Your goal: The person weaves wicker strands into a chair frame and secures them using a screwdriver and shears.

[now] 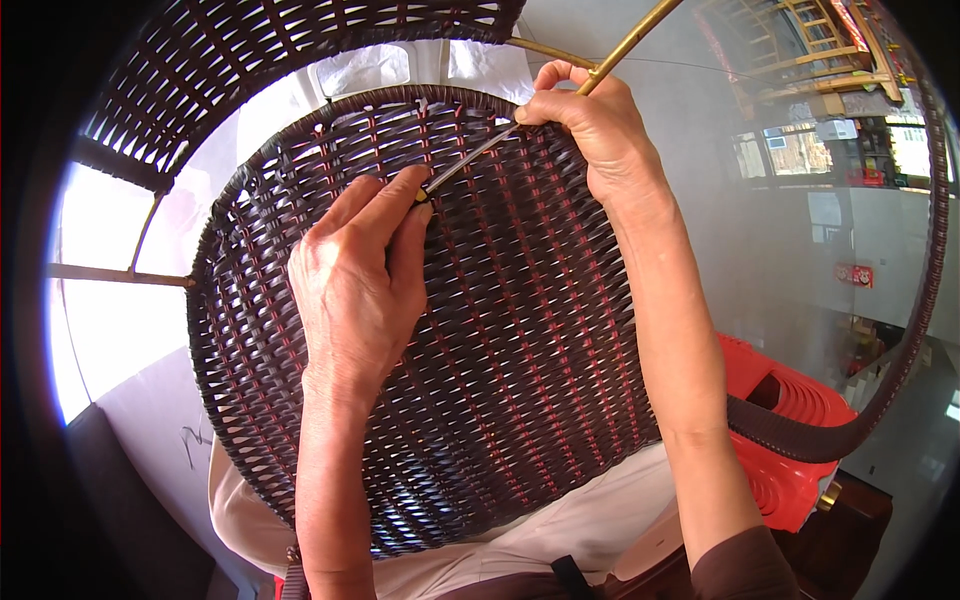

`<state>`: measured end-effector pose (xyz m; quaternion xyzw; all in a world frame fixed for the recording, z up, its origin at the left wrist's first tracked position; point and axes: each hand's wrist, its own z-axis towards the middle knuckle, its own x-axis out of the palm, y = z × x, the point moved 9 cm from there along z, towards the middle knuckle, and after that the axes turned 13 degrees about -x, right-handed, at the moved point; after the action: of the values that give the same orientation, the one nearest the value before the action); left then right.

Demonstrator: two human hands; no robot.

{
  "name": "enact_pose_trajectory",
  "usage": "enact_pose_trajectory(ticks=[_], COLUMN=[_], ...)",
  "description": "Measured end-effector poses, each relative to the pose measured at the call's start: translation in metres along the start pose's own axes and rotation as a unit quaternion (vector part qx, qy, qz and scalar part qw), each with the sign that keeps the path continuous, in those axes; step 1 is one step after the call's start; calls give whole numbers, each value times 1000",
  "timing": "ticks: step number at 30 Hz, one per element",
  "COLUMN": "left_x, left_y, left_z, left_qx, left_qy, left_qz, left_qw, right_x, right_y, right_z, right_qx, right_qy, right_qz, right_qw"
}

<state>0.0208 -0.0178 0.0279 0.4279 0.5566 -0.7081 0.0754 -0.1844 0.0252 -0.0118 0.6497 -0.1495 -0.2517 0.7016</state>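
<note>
A round, dark brown wicker panel (470, 350) with red strands lies in front of me, over my light trousers. My left hand (355, 260) pinches the yellow-and-black handle of a thin metal tool (465, 160) angled up to the panel's upper right rim. My right hand (610, 140) is closed at that rim, thumb beside the tool's tip, with a brass-coloured tube (633, 42) rising from among its fingers. Whether those fingers grip the tube as well as the rim, I cannot tell.
A second curved wicker piece (270, 40) on metal bars is at the upper left. A red plastic stool (790, 400) sits right of my right forearm, under a curved brown bar (930, 250). Wooden furniture (820, 45) stands at the far upper right.
</note>
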Motion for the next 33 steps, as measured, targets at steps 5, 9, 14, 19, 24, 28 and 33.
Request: enact_pose_trajectory(ticks=[5,9,14,19,24,28,33], left_x=[-2,-4,-2,-2,-1,-1,3], left_y=[0,-1,-2,0,-2,-2,-8], left_z=[0,-1,0,1,2,1,-2], left_qx=[5,7,2,5,6,5,28], left_qy=[-4,-8,3,-5,8,11,-13], left_qz=[-12,-23,-11,-16,-20,-15,1], left_qw=[1000,1000,1000,1000,1000,1000,1000], right_x=[-2,-2,-3,1,-3,3,0], right_y=[-4,-1,1,-2,-1,3,1], right_z=[-1,-1,-2,-1,-1,-1,-1], right_qx=[18,12,9,13,9,16,7], right_qy=[-11,-15,-14,-2,-3,15,16], right_qz=[-4,-7,-7,-17,-24,-16,-10], right_qw=[1000,1000,1000,1000,1000,1000,1000])
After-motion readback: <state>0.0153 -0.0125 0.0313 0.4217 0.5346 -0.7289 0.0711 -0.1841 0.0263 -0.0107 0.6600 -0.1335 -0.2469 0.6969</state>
